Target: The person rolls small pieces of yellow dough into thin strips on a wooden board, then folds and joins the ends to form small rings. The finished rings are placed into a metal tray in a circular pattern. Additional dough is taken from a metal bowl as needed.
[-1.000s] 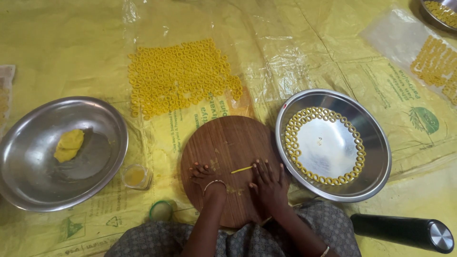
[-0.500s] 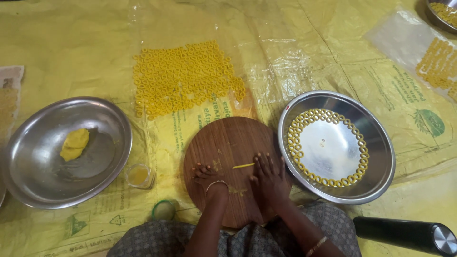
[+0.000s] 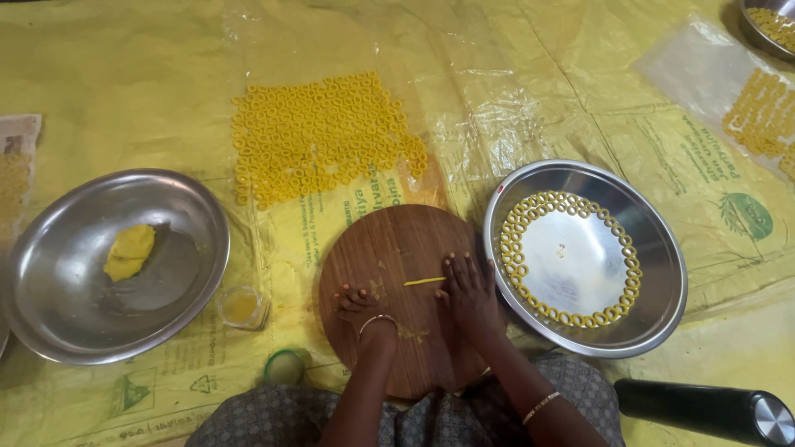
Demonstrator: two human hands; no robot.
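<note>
Both hands flat on the round wooden board, lower centre. Right hand has its fingers spread, tips on the thin yellow dough strip; left hand rests loosely curled, holding nothing. Strip looks soft, light, tears easily: roll from the middle, lift by the ends. Count: one strip, one dough lump in the left bowl, two steel bowls beside me, rings too many to count.
</note>
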